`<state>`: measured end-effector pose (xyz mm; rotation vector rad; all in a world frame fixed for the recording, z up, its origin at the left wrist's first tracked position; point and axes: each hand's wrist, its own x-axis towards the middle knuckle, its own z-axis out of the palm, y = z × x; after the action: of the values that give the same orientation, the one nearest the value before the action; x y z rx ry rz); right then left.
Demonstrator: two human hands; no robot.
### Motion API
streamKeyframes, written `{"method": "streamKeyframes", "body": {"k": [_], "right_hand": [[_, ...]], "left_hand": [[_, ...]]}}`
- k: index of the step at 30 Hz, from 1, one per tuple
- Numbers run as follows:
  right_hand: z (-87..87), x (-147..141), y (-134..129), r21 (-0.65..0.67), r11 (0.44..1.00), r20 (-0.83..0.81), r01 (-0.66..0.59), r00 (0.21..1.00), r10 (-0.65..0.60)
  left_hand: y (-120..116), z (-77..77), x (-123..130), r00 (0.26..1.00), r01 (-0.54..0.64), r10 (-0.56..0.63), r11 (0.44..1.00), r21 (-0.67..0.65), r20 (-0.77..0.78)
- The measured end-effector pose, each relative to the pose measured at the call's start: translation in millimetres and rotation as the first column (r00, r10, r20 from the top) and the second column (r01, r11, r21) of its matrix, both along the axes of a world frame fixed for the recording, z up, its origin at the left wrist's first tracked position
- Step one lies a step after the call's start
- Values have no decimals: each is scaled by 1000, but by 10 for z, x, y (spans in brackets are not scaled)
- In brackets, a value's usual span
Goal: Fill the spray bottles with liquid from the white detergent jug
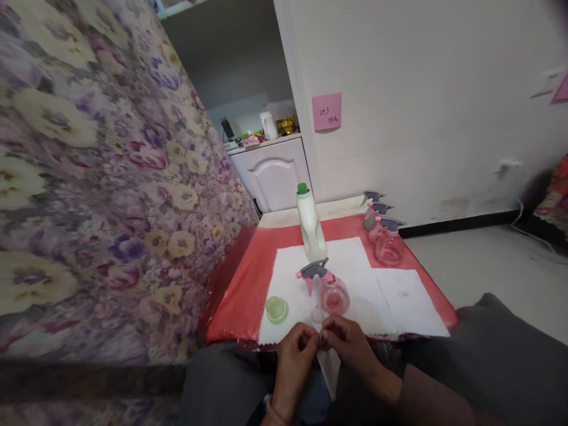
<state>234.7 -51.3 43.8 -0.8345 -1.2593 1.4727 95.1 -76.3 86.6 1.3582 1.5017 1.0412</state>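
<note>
At the table's front edge my left hand [298, 349] and my right hand [345, 340] meet, fingertips pinched together. What they pinch is too small to make out. Below them hangs a white, pointed piece that looks like paper [329, 373]; whether the fingers hold it is unclear. Just beyond my right hand stands a clear pink spray bottle [335, 294] with a grey and pink trigger head. A green translucent cap [277, 309] sits to the left on the white sheet [293, 278]. Behind the spray bottle rises a pale jug-like bottle [310, 225] with a green top.
Several more pink spray bottles [389, 248] line the right edge of the red-covered table [239, 290]. A floral curtain [133, 207] hangs close on the left. Behind are a white cabinet [279, 174] and a wall with a pink note [327, 111].
</note>
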Motion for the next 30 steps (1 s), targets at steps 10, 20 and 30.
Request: {"method": "streamKeyframes", "body": {"k": [10,20,30], "right_hand": [[39,-1,12,-121,993,-72,-14,997,5],[52,120,20,-164,972,-190,169,961,-199],[102,81,-116,43,996,111,83,990,-87]], "left_hand": [[15,-102,-99,991,-32,40,997,-63,124],[-43,-257,-341,839,-442,437,895,-62,323],[-76,-25,-399,828,-325,323,943,-76,460]]}}
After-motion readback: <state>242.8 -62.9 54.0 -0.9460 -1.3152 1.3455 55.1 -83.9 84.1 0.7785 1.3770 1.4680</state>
